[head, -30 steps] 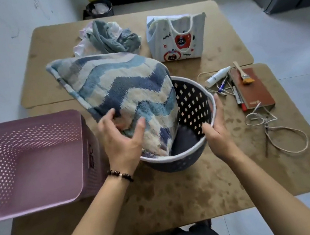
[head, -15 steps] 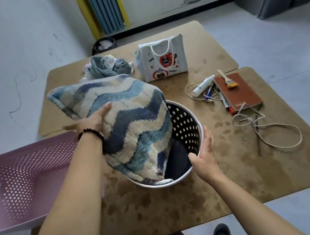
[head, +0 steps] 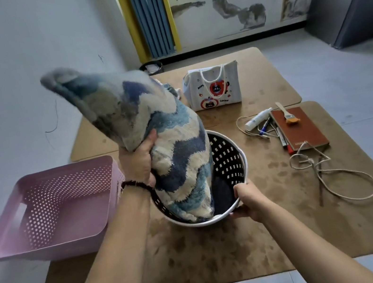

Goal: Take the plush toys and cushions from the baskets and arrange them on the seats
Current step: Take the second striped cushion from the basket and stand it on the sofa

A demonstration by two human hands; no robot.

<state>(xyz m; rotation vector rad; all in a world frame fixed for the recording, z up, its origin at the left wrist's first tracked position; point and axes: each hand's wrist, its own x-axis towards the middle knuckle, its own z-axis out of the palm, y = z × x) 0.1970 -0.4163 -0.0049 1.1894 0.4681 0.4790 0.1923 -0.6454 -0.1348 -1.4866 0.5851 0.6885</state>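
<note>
One cushion (head: 156, 146), plush with blue and cream zigzags, is held above the round dark basket (head: 231, 158) at the middle of the table (head: 224, 247). Its lower corner is inside the basket, against the near rim; its upper corner is raised toward the far left and is blurred. The left hand (head: 138, 161) is closed on the cushion's left edge, the pile bunched under the thumb. The right hand (head: 246, 197) is clamped on the basket's near rim, fingers curled over the white lip, presumably to steady it. Something dark is seen at the basket's bottom; what it is cannot be told. A pink basket (head: 50, 210) stands to the left, just beside the round one, nothing visible in it.

The cushion is judged light, soft and bulky, not fragile. It bends under its own weight when held at one edge, so a grip at mid-edge or a two-handed hold at opposite sides is advised. No seats are in view.
</note>
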